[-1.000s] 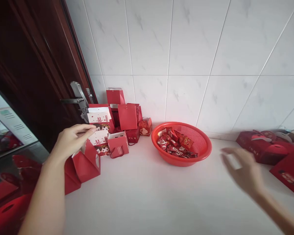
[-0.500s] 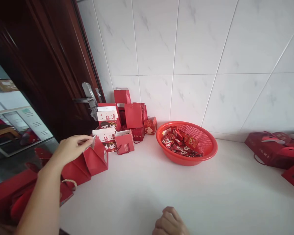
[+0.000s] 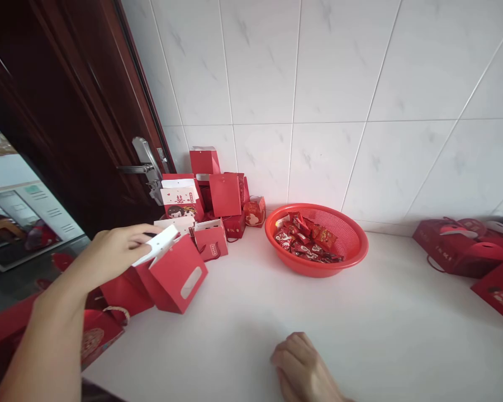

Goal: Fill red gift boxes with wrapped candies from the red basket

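Nearest, the right hand (image 3: 302,365) sits low over the smooth white counter (image 3: 251,346), fingers curled inward; its palm is hidden, so I cannot tell whether it holds anything. Farther left, the left hand (image 3: 115,251) has thumb and fingers pinched on the white inner flap (image 3: 161,244) of a red card box with slanted sides and a pale rounded slot (image 3: 178,279). That box is at the counter's left side, tilted, its top open.

The card looks thin, so an even, light pinch should serve better than a hard tug, which might crease the flap. Bracing the lower edge with the right hand would probably steady the tilt.

Crowding is the main hindrance. A red box with a round gold emblem and pale rope handle (image 3: 94,335) lies nearer, below the left forearm, and a plain red folded box (image 3: 129,293) is just beside the held one. Close behind is a small open red carton with a cord handle (image 3: 212,241).

To the right, well apart from both hands, stands a round red plastic colander (image 3: 314,271) of red-wrapped sweets (image 3: 304,240). Dark red handled boxes (image 3: 452,257) lie at the far right. By the tiled wall (image 3: 327,72), upright red boxes (image 3: 225,195) cluster near the dark wooden door (image 3: 88,111).
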Demonstrator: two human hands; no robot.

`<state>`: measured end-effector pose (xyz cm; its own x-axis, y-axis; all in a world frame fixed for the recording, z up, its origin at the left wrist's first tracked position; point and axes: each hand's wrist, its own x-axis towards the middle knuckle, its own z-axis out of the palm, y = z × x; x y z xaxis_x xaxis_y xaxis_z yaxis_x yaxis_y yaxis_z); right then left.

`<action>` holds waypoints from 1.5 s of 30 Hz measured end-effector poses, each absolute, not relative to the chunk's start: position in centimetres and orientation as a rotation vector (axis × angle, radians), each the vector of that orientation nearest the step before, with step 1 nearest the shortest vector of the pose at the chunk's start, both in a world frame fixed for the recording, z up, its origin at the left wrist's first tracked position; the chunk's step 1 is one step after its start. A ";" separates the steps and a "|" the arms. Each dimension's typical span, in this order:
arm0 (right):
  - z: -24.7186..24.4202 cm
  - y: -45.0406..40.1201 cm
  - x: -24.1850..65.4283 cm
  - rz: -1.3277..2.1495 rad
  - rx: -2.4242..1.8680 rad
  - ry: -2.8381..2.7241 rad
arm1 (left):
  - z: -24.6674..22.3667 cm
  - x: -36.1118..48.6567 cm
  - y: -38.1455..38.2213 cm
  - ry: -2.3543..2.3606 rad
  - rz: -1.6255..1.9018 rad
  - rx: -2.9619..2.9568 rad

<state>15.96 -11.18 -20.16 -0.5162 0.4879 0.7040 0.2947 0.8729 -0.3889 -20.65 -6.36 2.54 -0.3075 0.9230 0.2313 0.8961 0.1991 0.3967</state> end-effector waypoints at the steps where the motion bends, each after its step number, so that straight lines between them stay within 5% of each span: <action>1: -19.9 -11.1 16.3 0.367 -0.628 -2.143 | 2.8 -19.8 -6.7 2.260 0.764 1.815; 8: -18.8 -9.1 19.0 0.903 -0.977 -1.916 | 2.7 -11.1 -5.3 1.632 0.874 2.411; 15: -17.7 -6.8 20.9 1.010 -1.003 -1.790 | -0.4 -2.6 -1.7 0.832 0.672 2.607; 30: -19.9 -5.1 21.2 0.950 -1.095 -1.708 | -4.8 -1.3 5.6 0.702 0.473 1.831; 45: -18.7 -5.3 21.2 0.894 -1.142 -1.809 | -3.5 1.2 10.5 0.786 0.218 1.964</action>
